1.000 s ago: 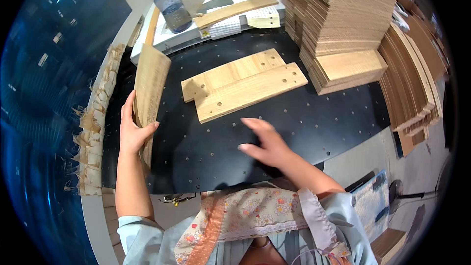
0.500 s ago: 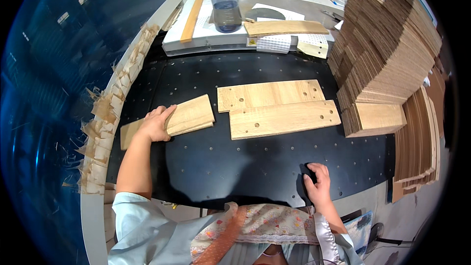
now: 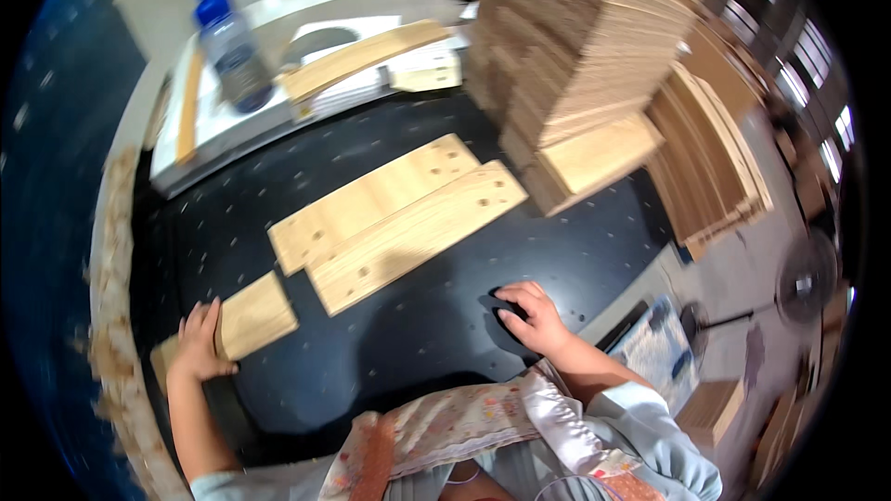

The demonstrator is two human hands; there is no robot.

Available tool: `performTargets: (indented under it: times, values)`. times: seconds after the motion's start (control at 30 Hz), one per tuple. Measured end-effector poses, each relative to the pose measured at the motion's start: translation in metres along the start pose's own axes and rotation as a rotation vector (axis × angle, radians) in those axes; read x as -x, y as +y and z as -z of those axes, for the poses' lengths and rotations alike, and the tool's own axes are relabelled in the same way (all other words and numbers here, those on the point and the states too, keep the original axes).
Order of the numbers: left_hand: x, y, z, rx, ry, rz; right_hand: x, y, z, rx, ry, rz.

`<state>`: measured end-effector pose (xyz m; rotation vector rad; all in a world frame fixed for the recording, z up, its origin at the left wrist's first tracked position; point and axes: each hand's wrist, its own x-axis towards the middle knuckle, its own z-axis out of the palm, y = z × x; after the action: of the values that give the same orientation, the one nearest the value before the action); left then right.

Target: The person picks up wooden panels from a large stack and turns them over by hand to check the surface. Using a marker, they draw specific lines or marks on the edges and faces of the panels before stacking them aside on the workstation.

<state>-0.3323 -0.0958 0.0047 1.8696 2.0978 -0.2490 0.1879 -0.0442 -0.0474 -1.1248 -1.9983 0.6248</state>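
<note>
Left hand (image 3: 200,345) lies flat, fingers spread, on the short pale wooden board (image 3: 230,325) at the near left of the black perforated tabletop (image 3: 594,250). I see my right hand (image 3: 531,317) pressed open-palmed on the table, gripping nothing. Two long drilled pine planks (image 3: 399,218) lie side by side, well apart from both hands.

A single head-worn fisheye camera looks steeply down from above the person's chest onto the black table (image 3: 445,353), close enough that both forearms enter from the lower edge. It faces forward and is tilted, so the table's far edge slants across the top. The left hand (image 3: 200,345) sits low left, the right hand (image 3: 531,315) right of centre. Straight edges bow toward the dark round rim.
</note>
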Motion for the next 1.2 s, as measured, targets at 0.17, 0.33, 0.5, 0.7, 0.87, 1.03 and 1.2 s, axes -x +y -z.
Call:
performTargets:
  times: [0.17, 0.33, 0.5, 0.7, 0.87, 1.03, 1.2]
  values:
    - [-0.036, 0.109, 0.03, 0.143, 0.332, -0.376, -0.004, 0.035, 0.032, -0.004, 0.26, -0.204]
    - [-0.1, 0.279, 0.017, 0.429, 0.276, -0.807, 0.003, 0.081, 0.051, -0.566, 0.557, -0.524]
    - [-0.166, 0.422, -0.012, 1.05, 0.069, -0.659, -0.005, 0.083, 0.066, -0.829, 0.576, -0.626]
    - [-0.197, 0.495, 0.016, 0.478, 0.189, -0.359, -0.003, 0.101, 0.085, -1.028, 0.497, -0.611]
    - [-0.21, 0.493, 0.01, 0.302, 0.187, -0.333, -0.018, 0.1, 0.084, -1.068, 0.401, -0.639]
    - [-0.22, 0.487, -0.003, 0.215, 0.33, -0.313, -0.02, 0.105, 0.081, -1.056, 0.355, -0.62]
    - [-0.222, 0.475, -0.006, 0.354, 0.237, -0.411, -0.017, 0.106, 0.079, -1.068, 0.366, -0.606]
